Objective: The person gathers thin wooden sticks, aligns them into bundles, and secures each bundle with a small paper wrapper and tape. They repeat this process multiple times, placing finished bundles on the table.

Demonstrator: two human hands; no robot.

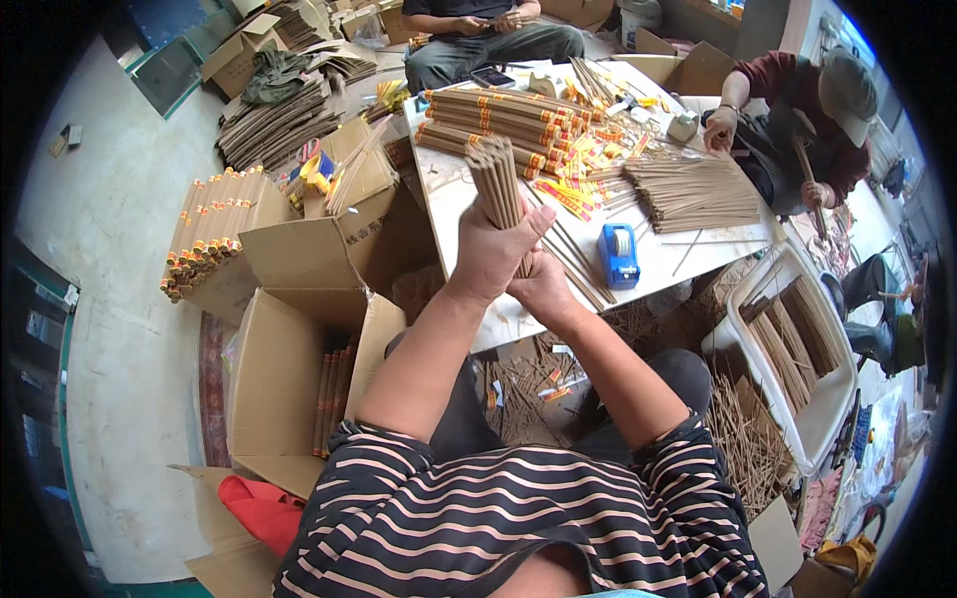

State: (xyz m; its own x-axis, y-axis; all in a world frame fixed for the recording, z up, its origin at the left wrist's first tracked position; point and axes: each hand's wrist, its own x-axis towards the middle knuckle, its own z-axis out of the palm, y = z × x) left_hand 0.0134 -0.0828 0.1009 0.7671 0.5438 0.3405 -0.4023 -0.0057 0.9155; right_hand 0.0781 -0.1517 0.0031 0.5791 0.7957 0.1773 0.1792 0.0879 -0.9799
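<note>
Left hand [490, 249] wrapped round stick bundle [495, 177], right hand [544, 286] clasping its lower end, over table [447, 194]. Top looks unbound; slack or uneven squeeze could let sticks slide out, scatter.

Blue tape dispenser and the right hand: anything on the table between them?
Yes. In the head view, a few long, thin brown sticks lie on the white tabletop between the right hand and the blue tape dispenser.

Black shirt [518, 488] with pale peach stripes, dark band [495, 575] at the rounded neckline, matching striped sleeves [371, 460] ending near the elbows, bare forearms [424, 364], bare hands [490, 249], dark trousers [683, 384] over both knees
</note>
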